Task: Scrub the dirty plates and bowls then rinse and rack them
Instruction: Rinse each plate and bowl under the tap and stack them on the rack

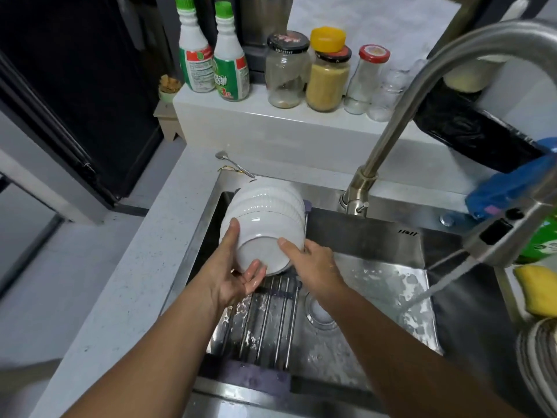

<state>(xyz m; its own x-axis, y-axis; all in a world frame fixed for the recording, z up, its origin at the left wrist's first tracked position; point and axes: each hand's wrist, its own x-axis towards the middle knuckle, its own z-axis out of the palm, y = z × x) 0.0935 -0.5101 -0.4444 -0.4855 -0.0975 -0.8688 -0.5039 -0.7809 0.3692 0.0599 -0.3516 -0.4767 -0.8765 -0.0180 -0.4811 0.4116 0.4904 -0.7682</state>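
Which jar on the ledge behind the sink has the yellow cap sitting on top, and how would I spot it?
Look at the white ledge behind the sink. Among the row of glass jars, it is the second jar. It alone is full of tan powder, with a loose yellow cap on its black lid.

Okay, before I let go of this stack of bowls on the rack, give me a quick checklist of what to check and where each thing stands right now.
1. Both hands on the stack of bowls: ok; left hand grips the rim, right hand holds the other side.
2. Stack nested upside down to drain: ok.
3. Stack fully resting on the rack: cannot tell; it is tilted and its far edge is hidden.
4. Free rack space nearer you: ok, bare rods show.
5. Faucet water clear of the bowls: ok, the stream lands in the sink to the right.
6. Bowls rinsed clean: cannot tell.
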